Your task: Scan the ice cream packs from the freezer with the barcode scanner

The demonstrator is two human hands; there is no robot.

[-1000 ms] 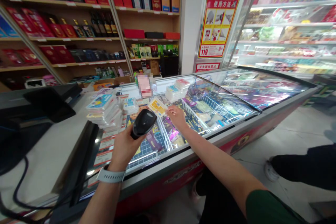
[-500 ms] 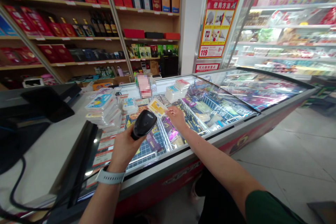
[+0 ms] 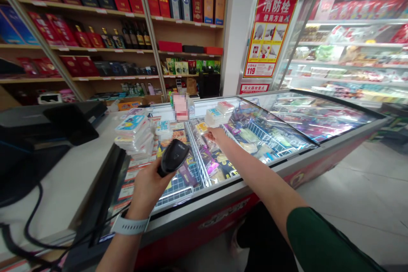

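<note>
A black handheld barcode scanner (image 3: 174, 156) is gripped in my left hand (image 3: 146, 185), its head pointing away over the glass-topped freezer. My right hand (image 3: 216, 134) reaches across the glass with curled fingers at the near right edge of a flat pack with a yellow label (image 3: 202, 127). Part of that pack is hidden by the fingers. Just beyond it stand two short stacks of white packs, one with a blue label (image 3: 213, 114) and one with a red label (image 3: 225, 107). A larger pile of clear-wrapped packs (image 3: 134, 129) lies to the left, beside a smaller blue-labelled stack (image 3: 162, 127).
The freezer (image 3: 245, 204) holds wire baskets (image 3: 199, 157) of bagged goods under its glass. At left are a counter (image 3: 60, 187), a dark screen (image 3: 72, 123) and a black cable (image 3: 32, 238). Shelves of boxes and bottles (image 3: 137, 36) stand behind; a lit refrigerated display (image 3: 350, 46) is at right.
My right hand has carried the yellow-labelled pack away from the scanner, towards the two short stacks. My left hand still holds the scanner. The view has tilted up slightly.
</note>
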